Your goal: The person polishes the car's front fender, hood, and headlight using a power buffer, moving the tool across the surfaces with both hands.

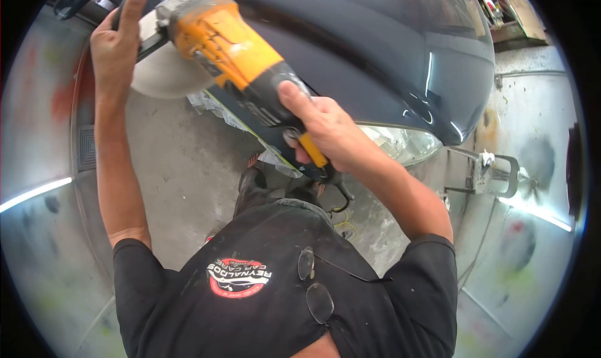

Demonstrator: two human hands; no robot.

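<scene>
An orange and black power polisher (241, 51) slants across the upper middle of the view, over a dark, glossy car panel (375, 51). My left hand (119, 45) is wrapped round its front handle at the upper left. Round the black rear grip, near the yellow switch, my right hand (325, 129) is closed. The pale round pad (166, 73) shows beneath the tool's head, beside the panel's edge; whether it touches the car is hidden. A black cord leaves the tool's rear end.
Plastic and tape cover part of the car's lower edge (400, 142). A metal stand (488, 173) is at the right. Paint-marked walls (47, 107) rise on both sides. Cable lies on the concrete floor (181, 164). Eyeglasses (319, 301) hang from my shirt.
</scene>
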